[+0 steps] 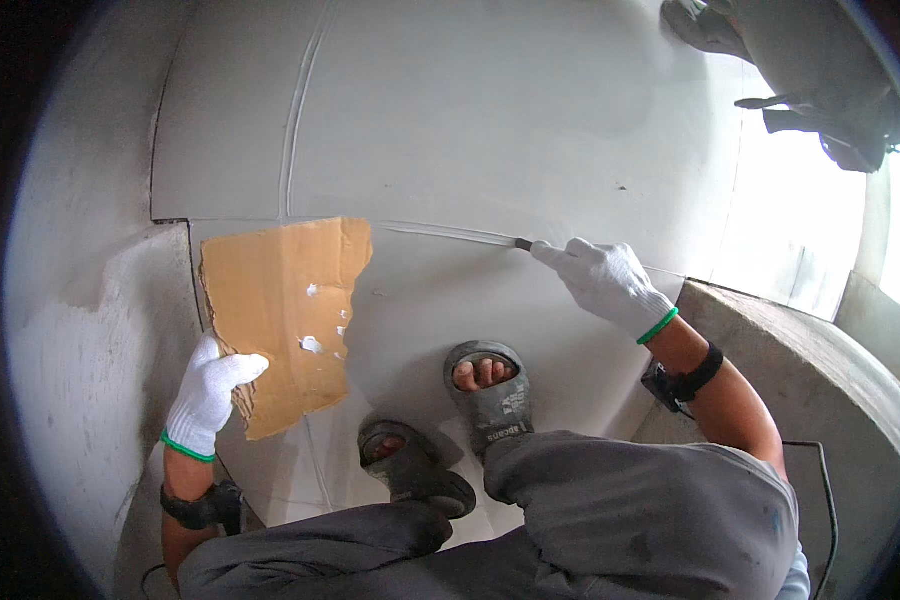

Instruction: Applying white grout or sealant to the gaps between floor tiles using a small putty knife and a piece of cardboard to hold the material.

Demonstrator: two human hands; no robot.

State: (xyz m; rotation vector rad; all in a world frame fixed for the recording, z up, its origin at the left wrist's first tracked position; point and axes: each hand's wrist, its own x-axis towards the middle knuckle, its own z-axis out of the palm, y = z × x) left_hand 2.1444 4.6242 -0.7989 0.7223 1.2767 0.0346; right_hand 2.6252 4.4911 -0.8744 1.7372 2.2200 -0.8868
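Observation:
My left hand point(206, 395), in a white knit glove with a green cuff, grips a torn piece of brown cardboard point(270, 290) by its left edge, thumb on top. Several dabs of white paste point(311, 345) stick to the cardboard's right side. Low over the pale floor tiles, my right hand point(610, 285), gloved alike, is closed around a slim tool with a dark tip point(523, 243). Its tip meets the right end of a white paste line point(440, 232) along a tile joint. Most of the tool is hidden by my fingers, so its exact kind cannot be made out.
Another white-filled joint point(298, 115) runs away toward the far side. A rough wall point(100, 290) rises at the left, and a concrete ledge point(790, 355) stands at the right. My dark sandals point(500, 400) rest on the tiles. Part of another person point(820, 60) shows at the far right.

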